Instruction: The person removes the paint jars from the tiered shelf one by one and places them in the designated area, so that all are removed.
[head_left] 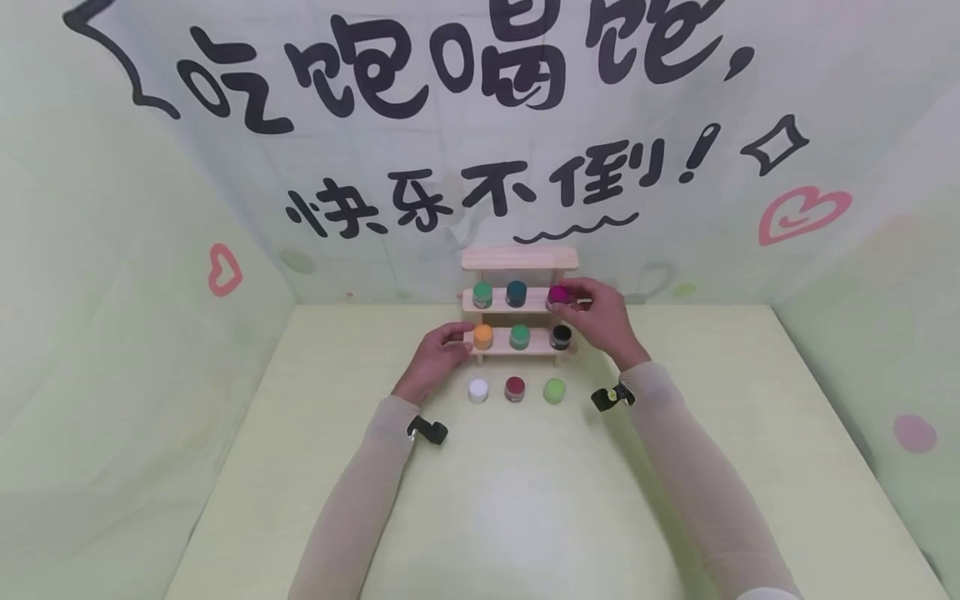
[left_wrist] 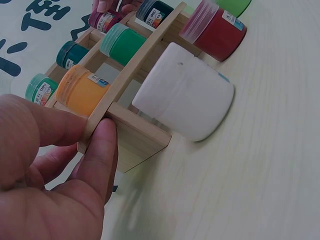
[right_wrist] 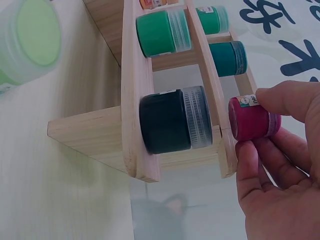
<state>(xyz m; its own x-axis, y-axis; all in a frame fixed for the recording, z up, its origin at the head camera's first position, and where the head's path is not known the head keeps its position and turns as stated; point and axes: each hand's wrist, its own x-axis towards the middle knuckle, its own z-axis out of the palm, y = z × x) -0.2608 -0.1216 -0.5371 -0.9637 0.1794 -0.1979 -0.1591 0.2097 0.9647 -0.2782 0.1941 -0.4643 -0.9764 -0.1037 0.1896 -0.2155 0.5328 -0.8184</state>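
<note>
A small wooden tiered rack (head_left: 521, 259) stands against the back wall. My right hand (head_left: 603, 321) pinches a magenta paint jar (right_wrist: 242, 120) between thumb and fingers at the right end of the middle shelf. Beside it on that shelf are a teal jar (head_left: 516, 293) and a green jar (head_left: 482, 294). My left hand (left_wrist: 55, 165) grips the left end of the lower shelf (left_wrist: 131, 67). That shelf holds an orange jar (left_wrist: 82, 91), another green jar (head_left: 520, 337) and a black jar (right_wrist: 167, 121).
On the table (head_left: 517, 500), in front of the rack, a white jar (head_left: 478, 391), a dark red jar (head_left: 514, 389) and a light green jar (head_left: 554, 391) stand in a row. Behind the rack hangs a cloth backdrop (head_left: 420, 275) with black lettering. The rack's top shelf bears no jar.
</note>
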